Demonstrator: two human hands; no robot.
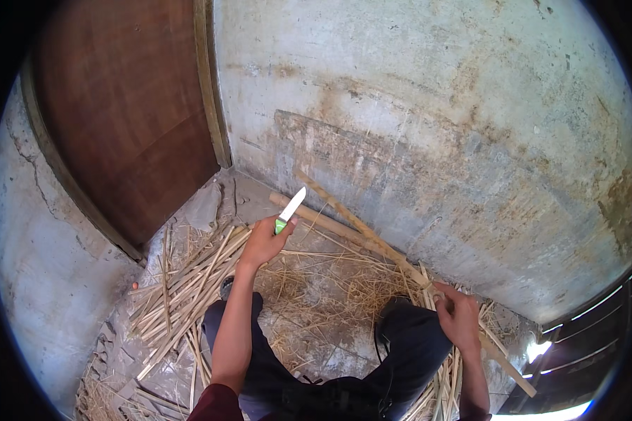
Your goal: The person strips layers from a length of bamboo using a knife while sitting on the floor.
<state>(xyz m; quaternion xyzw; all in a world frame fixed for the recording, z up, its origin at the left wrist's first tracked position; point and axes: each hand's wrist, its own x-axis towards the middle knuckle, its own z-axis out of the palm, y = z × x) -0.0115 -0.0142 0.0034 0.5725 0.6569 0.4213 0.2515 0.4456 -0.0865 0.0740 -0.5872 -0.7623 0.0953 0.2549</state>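
My left hand (265,242) is closed around the green handle of a knife (292,206), and the pale blade points up and away from me. At the right, my right hand (459,317) is closed on a long bamboo strip (351,219). That strip slants from near the wall at the middle down past the hand toward the lower right. The knife blade is apart from the strip. Part of the strip is hidden behind my right hand.
A thicker bamboo pole (326,223) lies along the base of the stained wall (428,105). Many split bamboo sticks (182,309) are heaped at the left. Thin shavings (344,291) cover the floor between my legs. A brown door (126,105) stands at the back left.
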